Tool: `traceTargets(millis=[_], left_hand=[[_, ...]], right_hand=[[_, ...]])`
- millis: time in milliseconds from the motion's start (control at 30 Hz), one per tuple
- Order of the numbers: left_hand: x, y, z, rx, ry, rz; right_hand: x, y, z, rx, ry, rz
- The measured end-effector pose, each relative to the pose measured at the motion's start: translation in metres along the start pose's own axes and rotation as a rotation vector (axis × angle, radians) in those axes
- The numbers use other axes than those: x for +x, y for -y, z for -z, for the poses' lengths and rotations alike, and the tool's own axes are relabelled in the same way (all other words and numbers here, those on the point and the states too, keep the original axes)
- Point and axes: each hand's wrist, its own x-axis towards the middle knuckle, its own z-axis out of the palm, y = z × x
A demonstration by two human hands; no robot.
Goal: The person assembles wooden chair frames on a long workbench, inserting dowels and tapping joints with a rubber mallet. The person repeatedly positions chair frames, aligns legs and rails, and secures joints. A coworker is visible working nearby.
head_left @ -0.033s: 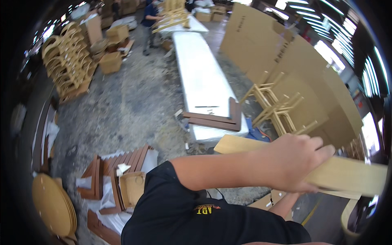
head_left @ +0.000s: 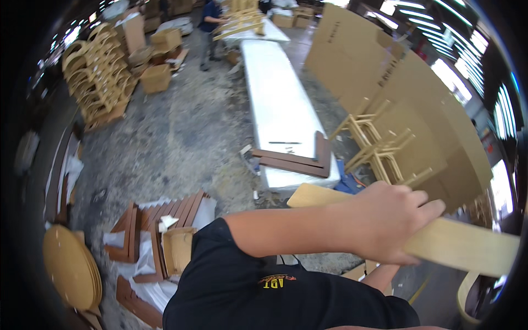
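Observation:
My left hand (head_left: 385, 220) reaches across to the right, closed from above around a pale, flat wooden board (head_left: 467, 245). One end of the board shows beyond my forearm, and its wide end reaches to the right edge of the view. My right forearm (head_left: 380, 278) comes up beneath my left hand; the right hand itself is hidden behind that hand and the board. A curved pale wooden piece (head_left: 467, 297) is below the board at the lower right. What supports the board cannot be seen.
A long white-covered table (head_left: 283, 104) carries brown angled frame pieces (head_left: 297, 162). Pale wooden chair frames (head_left: 371, 143) stand against large cardboard sheets (head_left: 434, 121). Brown frames (head_left: 176, 212) and round wooden tops (head_left: 71, 269) are at left. A person (head_left: 210, 27) stands far off.
The surroundings have shifted slightly rightward in the view. The wide end of the board sits a little lower, and more of the curved piece beneath it shows. My left hand keeps its grip.

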Motion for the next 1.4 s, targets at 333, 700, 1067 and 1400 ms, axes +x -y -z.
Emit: traceTargets(millis=[333, 700, 1067, 1400], left_hand=[[-0.168, 0.043, 0.108, 0.427, -0.242, 0.471], [-0.269, 0.121, 0.247, 0.825, -0.316, 0.723], [-0.311, 0.303, 0.418, 1.024, -0.201, 0.933], [-0.296, 0.689, 0.586, 1.006, 0.110, 1.194]], right_hand=[[-0.118, -0.029, -0.326, 1.026, 0.786, -0.946], [-0.362, 0.057, -0.643, 1.231, 0.897, -1.234], [-0.639, 0.027, -0.825, 0.724, 0.796, -1.866], [-0.865, -0.098, -1.149, 0.499, 0.781, -2.047]])
